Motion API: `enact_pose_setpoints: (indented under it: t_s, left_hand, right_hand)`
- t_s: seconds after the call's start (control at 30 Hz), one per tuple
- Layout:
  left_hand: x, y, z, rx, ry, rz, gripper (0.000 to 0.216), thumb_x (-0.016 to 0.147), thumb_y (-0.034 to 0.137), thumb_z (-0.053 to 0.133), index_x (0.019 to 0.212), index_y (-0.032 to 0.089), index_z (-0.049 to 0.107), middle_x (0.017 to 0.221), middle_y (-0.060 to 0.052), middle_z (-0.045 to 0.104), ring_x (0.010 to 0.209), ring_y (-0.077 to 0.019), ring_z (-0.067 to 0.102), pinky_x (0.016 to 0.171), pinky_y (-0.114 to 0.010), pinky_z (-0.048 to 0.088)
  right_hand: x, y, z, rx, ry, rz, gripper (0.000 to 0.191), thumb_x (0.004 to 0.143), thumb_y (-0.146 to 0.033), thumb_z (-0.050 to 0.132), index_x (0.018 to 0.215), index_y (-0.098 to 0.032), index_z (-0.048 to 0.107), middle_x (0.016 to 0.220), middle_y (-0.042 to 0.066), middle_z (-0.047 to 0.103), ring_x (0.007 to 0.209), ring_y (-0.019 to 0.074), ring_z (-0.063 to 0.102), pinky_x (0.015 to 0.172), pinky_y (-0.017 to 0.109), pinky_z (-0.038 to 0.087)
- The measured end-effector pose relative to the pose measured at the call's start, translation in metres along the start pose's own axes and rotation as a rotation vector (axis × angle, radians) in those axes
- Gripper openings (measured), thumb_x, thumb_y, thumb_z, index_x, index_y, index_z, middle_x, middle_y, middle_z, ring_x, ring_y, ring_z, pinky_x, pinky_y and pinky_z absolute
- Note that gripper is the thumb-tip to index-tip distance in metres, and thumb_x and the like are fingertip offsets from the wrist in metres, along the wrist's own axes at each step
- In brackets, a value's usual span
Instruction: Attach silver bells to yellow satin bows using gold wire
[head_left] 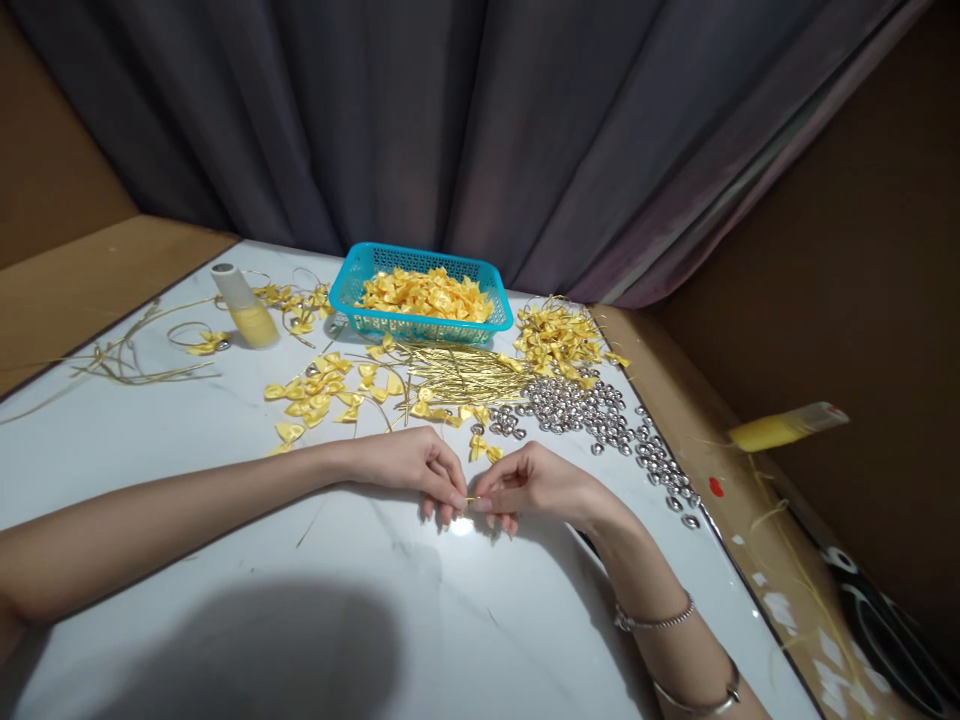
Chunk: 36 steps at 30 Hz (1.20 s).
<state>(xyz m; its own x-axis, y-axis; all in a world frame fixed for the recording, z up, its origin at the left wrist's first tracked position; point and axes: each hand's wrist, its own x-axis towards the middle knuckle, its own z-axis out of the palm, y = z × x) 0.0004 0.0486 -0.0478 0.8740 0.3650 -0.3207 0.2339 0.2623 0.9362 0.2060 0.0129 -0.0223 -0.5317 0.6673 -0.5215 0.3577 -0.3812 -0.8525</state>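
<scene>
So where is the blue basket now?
The blue basket sits at the far middle of the white table, before the curtain, right of the yellow thread spool.

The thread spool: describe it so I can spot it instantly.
Start at the turquoise basket of yellow bows at the back of the white table. Look left along the far edge: the thread spool leans there, a pale cone wound with yellow thread, the only tall thing among flat bows.

Basket (352, 288) is turquoise w/ a mesh pattern, full of yellow bows (424, 294). Table (225, 480) is white marble w/ faint grey veins; beads (592, 412) silver, wire bundle (465, 374) gold. Curtain (480, 120) is grey-purple, spool (241, 304) pale yellow & white.
</scene>
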Motion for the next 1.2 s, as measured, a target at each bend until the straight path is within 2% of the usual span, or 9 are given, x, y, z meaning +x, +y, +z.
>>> enact_pose_setpoints:
  t_s: [0.27,0.43,0.57,0.7,0.8,0.9,1.07,1.2]
  left_hand:
    - [-0.003,0.005,0.006,0.043,0.091,-0.076,0.012,0.073,0.026,0.07,0.074,0.014,0.069,0.064,-0.004,0.071,0.061,-0.0127,0.065,0.05,-0.018,0.045]
    - [-0.009,0.011,0.01,0.197,0.134,-0.056,0.01,0.074,0.024,0.066,0.077,0.015,0.07,0.068,-0.003,0.072,0.066,-0.0127,0.064,0.06,-0.02,0.045]
    - [-0.013,0.016,0.013,0.239,0.117,-0.064,0.01,0.075,0.022,0.063,0.077,0.016,0.07,0.069,-0.002,0.072,0.071,-0.0146,0.066,0.067,-0.022,0.047]
    - [-0.016,0.021,0.015,0.302,0.09,-0.077,0.012,0.074,0.02,0.06,0.076,0.016,0.07,0.07,-0.003,0.072,0.07,-0.0151,0.065,0.062,-0.021,0.043]
    - [-0.017,0.022,0.015,0.361,0.085,-0.085,0.014,0.075,0.021,0.059,0.077,0.015,0.071,0.071,-0.004,0.073,0.067,-0.0145,0.062,0.055,-0.02,0.039]
    - [-0.017,0.022,0.015,0.367,0.089,-0.092,0.015,0.074,0.021,0.058,0.077,0.016,0.071,0.072,-0.005,0.073,0.067,-0.015,0.062,0.056,-0.021,0.04]
    - [-0.017,0.023,0.012,0.319,0.106,-0.054,0.013,0.071,0.018,0.058,0.072,0.016,0.071,0.071,-0.003,0.072,0.071,-0.0161,0.065,0.064,-0.023,0.044]
    - [-0.018,0.026,0.011,0.299,0.116,-0.067,0.012,0.071,0.017,0.059,0.072,0.017,0.071,0.068,-0.002,0.072,0.071,-0.0165,0.066,0.065,-0.023,0.046]
  right_hand:
    - [-0.002,-0.001,0.002,-0.133,0.029,-0.035,0.021,0.067,-0.03,0.071,0.077,-0.012,0.075,0.063,0.002,0.066,0.053,0.0092,0.054,0.053,0.023,0.045]
    - [-0.004,-0.003,0.002,-0.259,0.082,-0.096,0.021,0.069,-0.028,0.066,0.078,-0.012,0.076,0.069,0.004,0.07,0.061,0.0121,0.054,0.06,0.025,0.044]
    - [-0.005,-0.006,0.005,-0.259,0.058,-0.088,0.023,0.071,-0.032,0.067,0.079,-0.012,0.076,0.072,0.005,0.07,0.065,0.0141,0.055,0.064,0.027,0.045]
    - [-0.006,-0.008,0.009,-0.249,0.013,-0.118,0.026,0.073,-0.038,0.068,0.077,-0.013,0.074,0.073,0.005,0.068,0.067,0.0143,0.056,0.063,0.027,0.045]
    - [-0.007,-0.007,0.011,-0.244,0.004,-0.118,0.022,0.074,-0.034,0.067,0.075,-0.013,0.072,0.071,0.004,0.065,0.061,0.0117,0.053,0.058,0.025,0.044]
    - [-0.007,-0.008,0.013,-0.258,0.016,-0.135,0.019,0.075,-0.03,0.065,0.074,-0.012,0.071,0.072,0.004,0.065,0.059,0.0113,0.052,0.057,0.025,0.043]
    - [-0.009,-0.013,0.014,-0.367,0.082,-0.227,0.015,0.078,-0.026,0.062,0.076,-0.015,0.071,0.081,0.006,0.07,0.074,0.0162,0.06,0.074,0.031,0.047]
    - [-0.01,-0.014,0.016,-0.392,0.124,-0.217,0.013,0.078,-0.024,0.062,0.078,-0.015,0.072,0.082,0.007,0.072,0.076,0.0176,0.062,0.075,0.031,0.047]
